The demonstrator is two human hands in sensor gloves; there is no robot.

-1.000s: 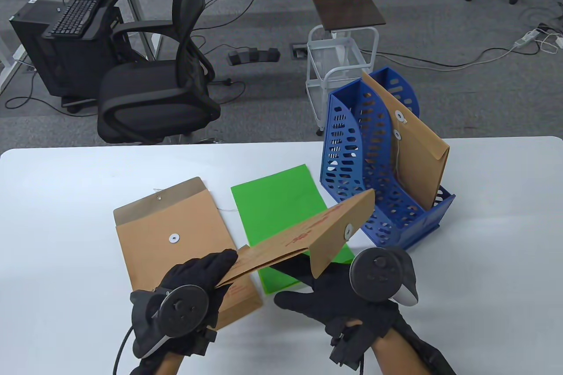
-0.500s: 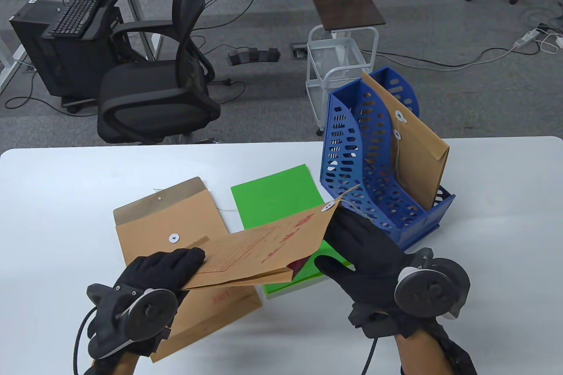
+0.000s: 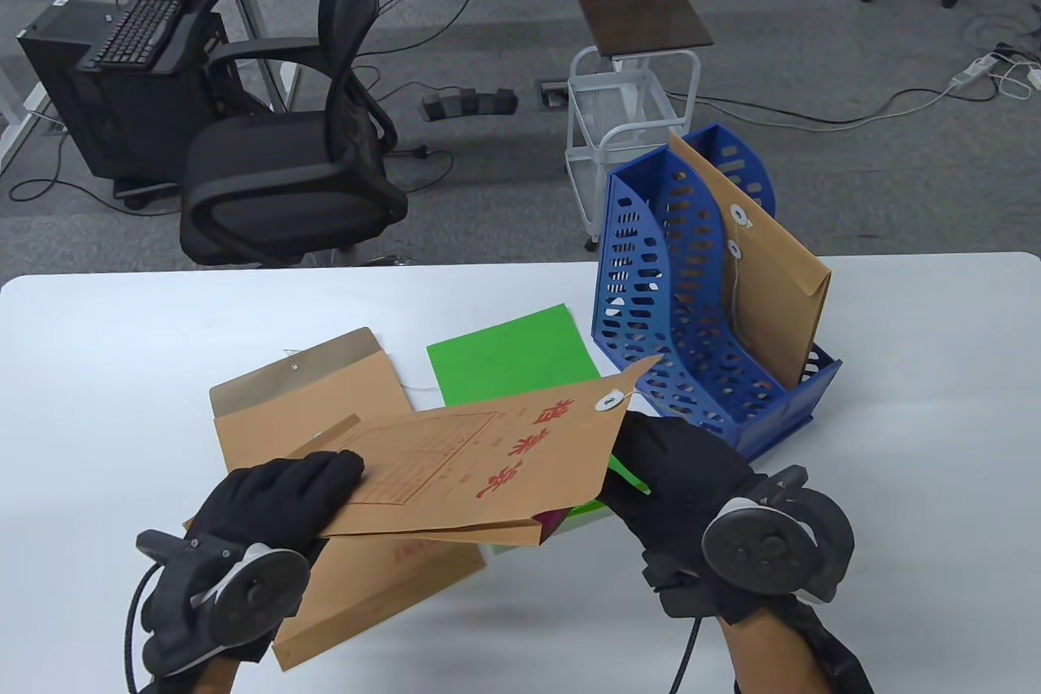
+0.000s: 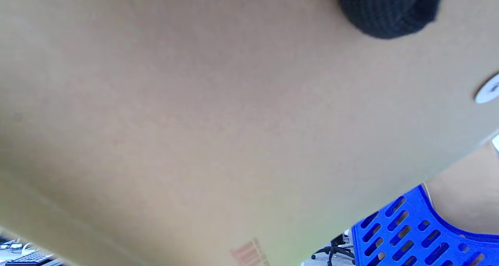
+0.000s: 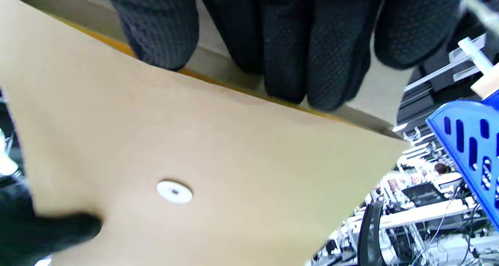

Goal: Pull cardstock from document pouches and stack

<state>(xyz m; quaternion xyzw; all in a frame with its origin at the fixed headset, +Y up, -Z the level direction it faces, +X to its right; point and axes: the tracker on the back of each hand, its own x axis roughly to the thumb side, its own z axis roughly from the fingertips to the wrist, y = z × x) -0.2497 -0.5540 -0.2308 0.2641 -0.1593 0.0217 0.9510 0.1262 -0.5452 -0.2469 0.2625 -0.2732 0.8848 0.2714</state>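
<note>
Pouch (image 3: 480, 466) is gripped by left hand (image 3: 276, 495) and right hand (image 3: 679, 470), tilted so its mouth can release cardstock.

L hand (image 3: 272, 495) gripped raised pouch (image 3: 480, 462) at its near-left edge; R hand (image 3: 679, 474) held under its right end.

The held pouch (image 3: 488, 466) bears large red characters, "档案袋", above a red form.
</note>
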